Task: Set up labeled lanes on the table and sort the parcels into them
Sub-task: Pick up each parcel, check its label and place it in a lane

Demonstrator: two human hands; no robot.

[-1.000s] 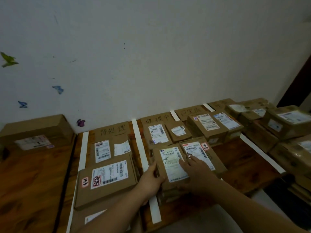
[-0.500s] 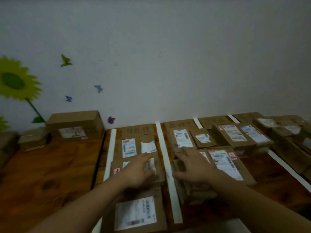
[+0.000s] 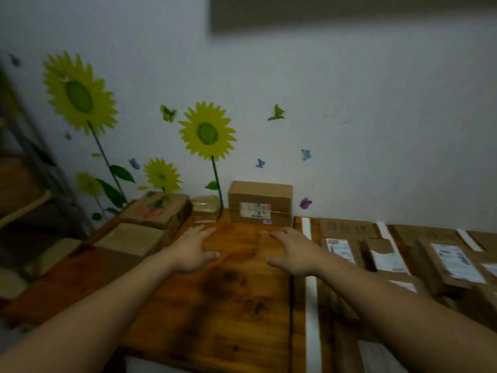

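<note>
Parcel point(image 3: 260, 203), a taped cardboard box, stands against the wall just beyond both sets of fingertips; left hand point(image 3: 191, 251) and right hand point(image 3: 293, 250) hover spread and empty over the table point(image 3: 236, 313); it looks stiff, likely light; grip its side faces.

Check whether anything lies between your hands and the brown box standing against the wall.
Nothing visible does. The left hand and right hand are open over the bare table, and the box stands beyond their fingertips with only wood between.
</note>
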